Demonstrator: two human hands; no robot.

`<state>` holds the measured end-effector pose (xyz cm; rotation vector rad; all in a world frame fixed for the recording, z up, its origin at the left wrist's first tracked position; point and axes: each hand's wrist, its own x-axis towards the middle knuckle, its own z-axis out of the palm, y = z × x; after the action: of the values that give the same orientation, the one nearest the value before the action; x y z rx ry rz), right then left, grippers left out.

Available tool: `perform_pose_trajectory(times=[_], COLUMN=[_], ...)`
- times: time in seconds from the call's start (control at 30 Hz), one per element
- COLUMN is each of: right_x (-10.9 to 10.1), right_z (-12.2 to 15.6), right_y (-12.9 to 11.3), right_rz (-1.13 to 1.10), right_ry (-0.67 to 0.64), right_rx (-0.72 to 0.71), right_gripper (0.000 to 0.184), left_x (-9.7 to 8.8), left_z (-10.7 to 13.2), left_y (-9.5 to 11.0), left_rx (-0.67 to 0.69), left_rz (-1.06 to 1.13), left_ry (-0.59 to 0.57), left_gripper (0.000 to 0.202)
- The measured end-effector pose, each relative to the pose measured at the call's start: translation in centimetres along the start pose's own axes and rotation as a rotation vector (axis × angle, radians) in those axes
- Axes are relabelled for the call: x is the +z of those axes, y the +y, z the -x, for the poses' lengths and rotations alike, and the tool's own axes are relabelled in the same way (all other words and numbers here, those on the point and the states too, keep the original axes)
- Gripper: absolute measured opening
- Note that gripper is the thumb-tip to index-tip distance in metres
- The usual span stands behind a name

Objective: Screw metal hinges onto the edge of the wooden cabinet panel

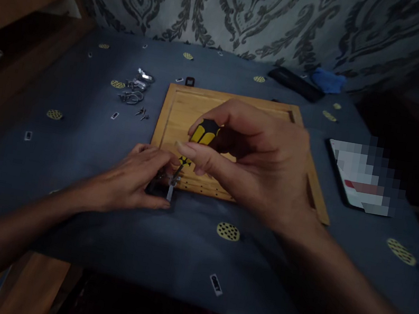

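My right hand (pixel 268 161) is closed around the black-and-yellow handle of a screwdriver (pixel 204 133). The tool slants down and left, its tip close to a small shiny metal fitting (pixel 170 192) at the near left corner of a wooden board (pixel 186 102). My left hand (pixel 137 180) grips that fitting, thumb below and fingers above. Exactly what kind of fitting it is I cannot tell, as the fingers partly cover it. Small dark holes run along the board's near edge, beside the fitting.
Loose metal fittings (pixel 140 83) and several screws (pixel 142 112) lie left of the board. A phone (pixel 362 177) rests at the right. Farther back are a dark elongated case (pixel 296 83), a blue cloth (pixel 329 81) and a small black square piece (pixel 190 82). A patterned cloth covers the table.
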<state>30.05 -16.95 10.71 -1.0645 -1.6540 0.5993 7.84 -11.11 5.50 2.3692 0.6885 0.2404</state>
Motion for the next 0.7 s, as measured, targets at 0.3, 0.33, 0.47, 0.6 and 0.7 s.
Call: perform_pose_trajectory(times=[0.3,0.33,0.47,0.6,0.7], right_x=[0.28,0.31,0.44,0.55,0.28], right_z=[-0.16,-0.18,-0.26,-0.23,-0.26], right_y=[0.27,0.22,0.14,0.32,0.41], right_rz=[-0.084,-0.087,-0.079,-0.082,-0.114], right_ry=[-0.002,-0.002,-0.031,-0.051,-0.073], right_rx=[0.066,0.07,0.077,0.072,0.041], right_gripper=[0.033,0.033,0.037,0.044,0.038], left_x=[-0.04,-0.04,-0.04,-0.1,-0.11], left_z=[-0.04,-0.06,-0.14,-0.2,-0.2], left_y=[0.05,0.03,0.03,0.15,0.17], left_rx=[0.004,0.005,0.015,0.009,0.005], left_rz=[-0.009,-0.008,-0.005,-0.014,-0.019], left_ry=[-0.011,-0.01,-0.01,-0.019,-0.021], left_gripper=[0.041,0.041,0.037,0.034,0.034])
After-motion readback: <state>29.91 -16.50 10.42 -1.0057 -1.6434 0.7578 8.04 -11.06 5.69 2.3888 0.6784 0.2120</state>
